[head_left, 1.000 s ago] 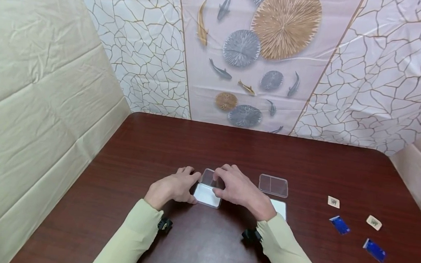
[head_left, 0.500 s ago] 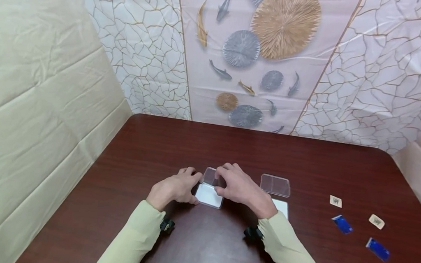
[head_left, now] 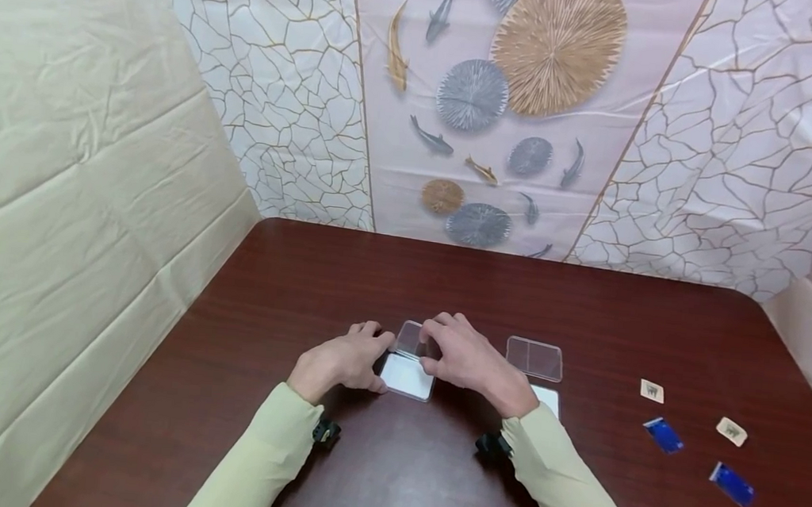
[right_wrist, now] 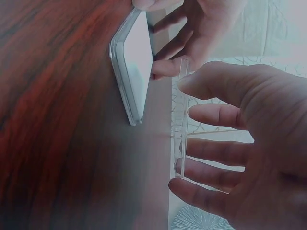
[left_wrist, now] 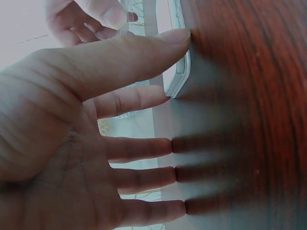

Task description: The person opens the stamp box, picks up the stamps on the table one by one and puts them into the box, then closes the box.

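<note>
A shallow box (head_left: 408,378) with a white inside lies on the dark wood table. My left hand (head_left: 343,360) holds its left end between thumb and index finger. In the left wrist view, the other fingertips (left_wrist: 165,175) rest straight on the tabletop. Its clear lid (head_left: 409,337) shows just behind the box, and my right hand (head_left: 468,358) grips the lid's right side. Seen edge-on in the right wrist view, the lid (right_wrist: 181,120) is raised above the table, with the thumb at one end and fingertips along it.
Right of my hands lie another clear lid (head_left: 535,359) and a white box (head_left: 547,398), partly hidden by my right forearm. Farther right are two small pale tiles (head_left: 652,391) with dark print and two blue packets (head_left: 664,435). A patterned cloth (head_left: 488,117) hangs behind the table.
The whole scene shifts slightly right in the head view. Both hands keep their places at the box and lid.
</note>
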`<state>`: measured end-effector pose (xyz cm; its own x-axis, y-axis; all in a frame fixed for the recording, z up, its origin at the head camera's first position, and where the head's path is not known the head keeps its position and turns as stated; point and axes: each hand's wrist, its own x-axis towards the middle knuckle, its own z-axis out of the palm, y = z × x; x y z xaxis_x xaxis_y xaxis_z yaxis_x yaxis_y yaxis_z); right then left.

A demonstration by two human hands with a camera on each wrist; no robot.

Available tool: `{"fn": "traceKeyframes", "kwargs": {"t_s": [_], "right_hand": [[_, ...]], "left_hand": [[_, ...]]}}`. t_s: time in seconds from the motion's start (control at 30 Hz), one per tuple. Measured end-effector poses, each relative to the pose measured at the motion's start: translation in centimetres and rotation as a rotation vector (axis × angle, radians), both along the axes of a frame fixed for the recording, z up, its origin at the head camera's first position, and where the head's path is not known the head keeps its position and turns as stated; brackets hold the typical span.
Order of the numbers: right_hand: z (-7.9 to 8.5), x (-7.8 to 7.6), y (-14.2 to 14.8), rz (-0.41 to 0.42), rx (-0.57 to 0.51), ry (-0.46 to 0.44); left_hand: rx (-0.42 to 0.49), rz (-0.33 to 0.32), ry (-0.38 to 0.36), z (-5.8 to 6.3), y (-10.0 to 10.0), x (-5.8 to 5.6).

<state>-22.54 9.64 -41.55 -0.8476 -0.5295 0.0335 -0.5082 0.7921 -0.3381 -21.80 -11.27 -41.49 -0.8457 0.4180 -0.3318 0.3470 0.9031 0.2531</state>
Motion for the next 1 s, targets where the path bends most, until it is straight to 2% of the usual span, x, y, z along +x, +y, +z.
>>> {"fn": "traceKeyframes", "kwargs": {"t_s": [0.67, 1.0], "right_hand": [[0.6, -2.3, 0.4, 0.056, 0.028, 0.057], [0.4, -3.5, -0.1, 0.036, 0.060, -0.013]], "left_hand": [[-0.009, -0.005, 0.004, 0.1, 0.0, 0.0], [-0.022, 0.002, -0.003, 0.2, 0.1, 0.1]]}}
